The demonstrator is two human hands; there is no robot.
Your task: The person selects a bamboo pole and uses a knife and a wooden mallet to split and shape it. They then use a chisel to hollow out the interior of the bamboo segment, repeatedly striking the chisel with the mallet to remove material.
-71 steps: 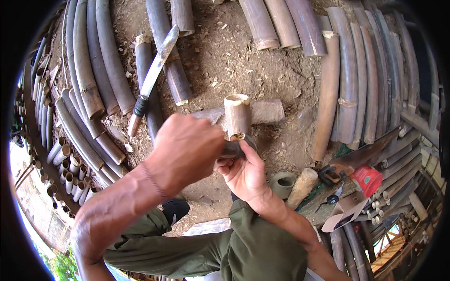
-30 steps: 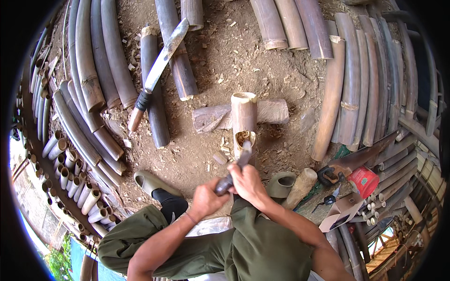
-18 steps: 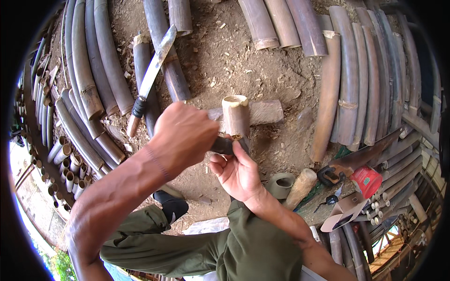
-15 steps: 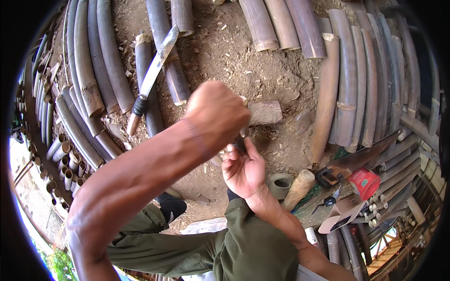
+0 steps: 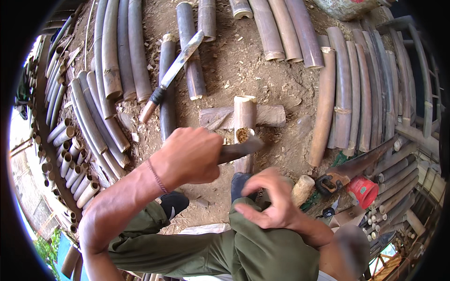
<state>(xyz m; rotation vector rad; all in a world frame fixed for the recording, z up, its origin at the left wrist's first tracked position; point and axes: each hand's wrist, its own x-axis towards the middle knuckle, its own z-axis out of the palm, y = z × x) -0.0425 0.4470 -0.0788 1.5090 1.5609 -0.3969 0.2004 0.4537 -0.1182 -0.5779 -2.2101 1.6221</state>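
Right hand (image 5: 272,203) rests on the knee, fingers loosely curled, holding nothing. Left hand (image 5: 190,157) is fisted around a knife (image 5: 239,149). Its blade tip meets the bamboo piece (image 5: 244,126) at 3 o'clock (lying across a wood block (image 5: 269,114)). Machete (image 5: 172,75) lies at 11 o'clock.

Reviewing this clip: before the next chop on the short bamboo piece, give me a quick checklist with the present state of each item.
1. Left hand firmly gripping the chopping knife: ok.
2. Blade meets the cut end of the bamboo piece: ok.
3. Bamboo piece resting across the wooden block: ok.
4. Right hand off the bamboo and blade, resting at the knee: ok.
5. Shoe close under the blade: not ok.
6. Blade depth in the bamboo: cannot tell.
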